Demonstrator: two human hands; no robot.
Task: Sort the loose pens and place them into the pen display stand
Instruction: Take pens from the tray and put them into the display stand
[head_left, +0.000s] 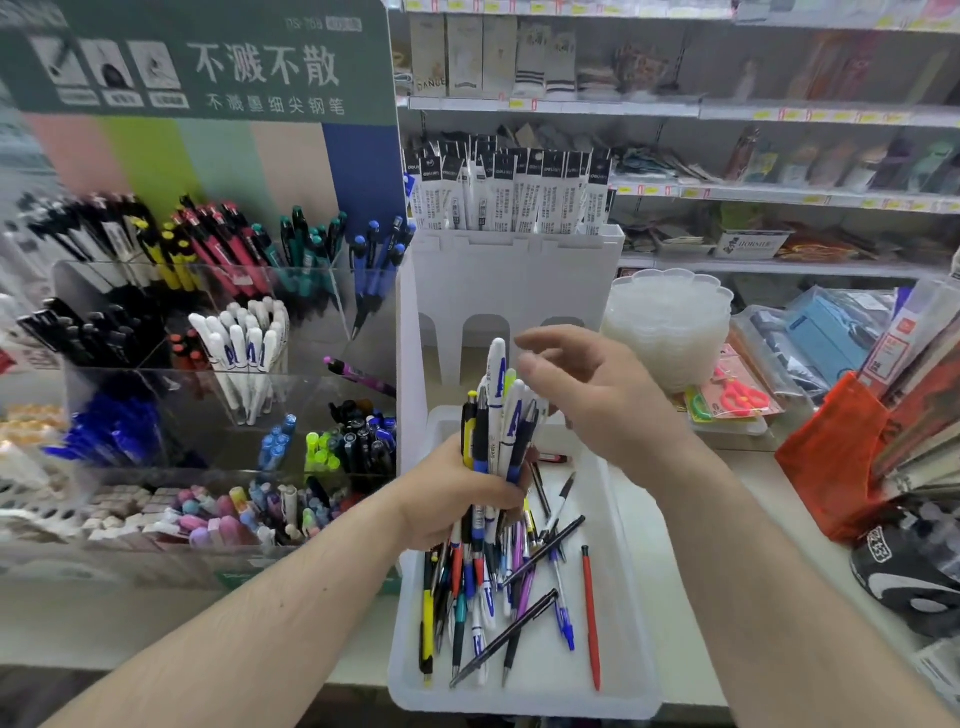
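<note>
While left fingers (498, 486) grip the pens (493, 415), right fingers (540, 358) hover beside.

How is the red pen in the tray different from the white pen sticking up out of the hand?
The red pen lies flat and loose in the white tray; the white pen stands upright, gripped in a bunch by the left hand. The red pen looks thin and plain; the white pen looks fatter, with blue marking. The right hand holds neither.

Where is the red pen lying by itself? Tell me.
In the head view, the red pen lies at the right side of the white tray, right of the loose pens.
</note>
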